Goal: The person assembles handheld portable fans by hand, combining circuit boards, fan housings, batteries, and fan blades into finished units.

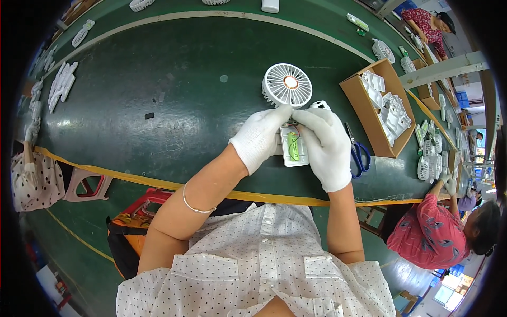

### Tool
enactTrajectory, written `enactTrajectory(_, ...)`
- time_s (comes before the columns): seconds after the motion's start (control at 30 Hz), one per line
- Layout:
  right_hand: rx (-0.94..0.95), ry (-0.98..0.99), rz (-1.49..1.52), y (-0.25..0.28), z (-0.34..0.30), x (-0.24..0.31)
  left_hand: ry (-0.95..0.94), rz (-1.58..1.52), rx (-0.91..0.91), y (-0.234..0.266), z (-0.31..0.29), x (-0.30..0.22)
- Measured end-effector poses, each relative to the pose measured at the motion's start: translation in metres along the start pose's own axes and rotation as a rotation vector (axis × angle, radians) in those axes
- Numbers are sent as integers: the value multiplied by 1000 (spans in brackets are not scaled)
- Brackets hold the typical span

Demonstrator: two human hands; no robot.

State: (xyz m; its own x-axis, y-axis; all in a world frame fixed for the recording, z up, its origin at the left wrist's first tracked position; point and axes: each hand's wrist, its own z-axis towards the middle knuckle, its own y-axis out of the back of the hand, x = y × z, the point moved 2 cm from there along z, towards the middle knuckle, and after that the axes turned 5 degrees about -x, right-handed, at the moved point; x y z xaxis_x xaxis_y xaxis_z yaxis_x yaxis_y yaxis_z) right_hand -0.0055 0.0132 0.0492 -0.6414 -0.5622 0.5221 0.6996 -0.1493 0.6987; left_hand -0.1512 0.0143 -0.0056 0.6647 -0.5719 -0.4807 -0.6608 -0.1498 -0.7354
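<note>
A small white handheld fan (288, 87) lies on the green table in front of me, its round grille facing up with an orange ring at the centre. Its handle is open toward me, and a green battery (293, 145) with thin wires shows in the white casing. My left hand (260, 136), in a white knit glove, pinches at the top of the handle just below the grille. From the other side, my gloved right hand (326, 150) closes its fingers on the same spot. The fingertips meet and hide what lies between them. A white piece with dark spots (320, 105) shows beyond my right fingers.
Blue-handled scissors (360, 158) lie right of my right hand, beside a cardboard box (365, 116) of white plastic shells (393, 119). White parts (62, 86) are stacked far left; a small black piece (149, 115) lies nearer. Co-workers (430, 232) sit along the table.
</note>
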Motion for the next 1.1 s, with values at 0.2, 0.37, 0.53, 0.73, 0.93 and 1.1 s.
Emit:
enactTrajectory(0.2, 25, 57, -32, -6, 1, -9, 8, 7, -36, 4, 1, 0)
enactTrajectory(0.37, -57, -278, 189, -12, -11, -15, 14, 2, -8, 4, 3, 0)
enactTrajectory(0.53, -20, -364, 251, -10, -9, -20, 3, 50, -29, 6, 3, 1)
enactTrajectory(0.73, 76, -96, 81, -5, 1, -14, 13, 91, -54, 3, -2, -1)
enactTrajectory(0.93, 109, 72, -8, -4, 1, -15, 32, 28, -25, 6, 2, 1)
enactTrajectory(1.1, 94, 163, -60, -3, -1, -7, 32, 5, 2, 5, 0, 0)
